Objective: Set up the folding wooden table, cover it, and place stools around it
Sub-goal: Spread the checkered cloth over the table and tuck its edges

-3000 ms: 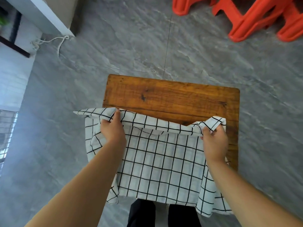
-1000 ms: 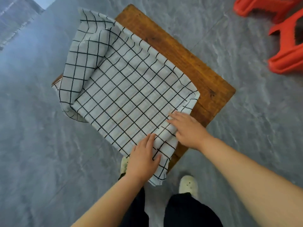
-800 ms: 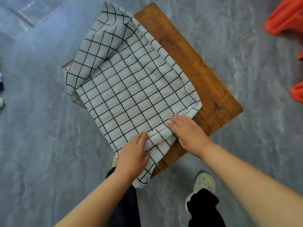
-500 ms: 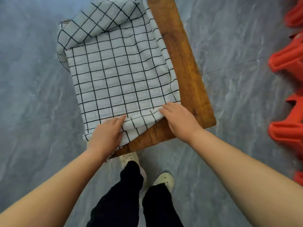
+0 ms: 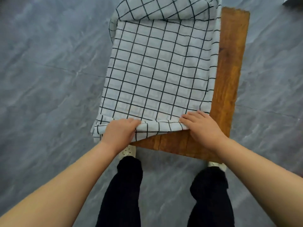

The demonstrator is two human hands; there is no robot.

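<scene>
A small wooden table (image 5: 229, 76) stands on the floor in front of me. A white cloth with a black grid (image 5: 157, 71) lies over most of its top, still partly folded, with a rolled fold at the far end. Bare wood shows along the right side and the near right corner. My left hand (image 5: 120, 133) grips the cloth's near edge at the left. My right hand (image 5: 202, 126) presses and pinches the same near edge at the right. The cloth's left side hangs over the table's edge.
Grey marbled floor tiles (image 5: 49, 71) surround the table. My legs in black trousers (image 5: 124, 190) and pale shoes (image 5: 127, 151) stand just in front of the near table edge. No stools are in view.
I have walked around the table, so it now lies lengthwise ahead. The orange stools have left the view. Both hands stayed on the cloth's near edge and moved further apart.
</scene>
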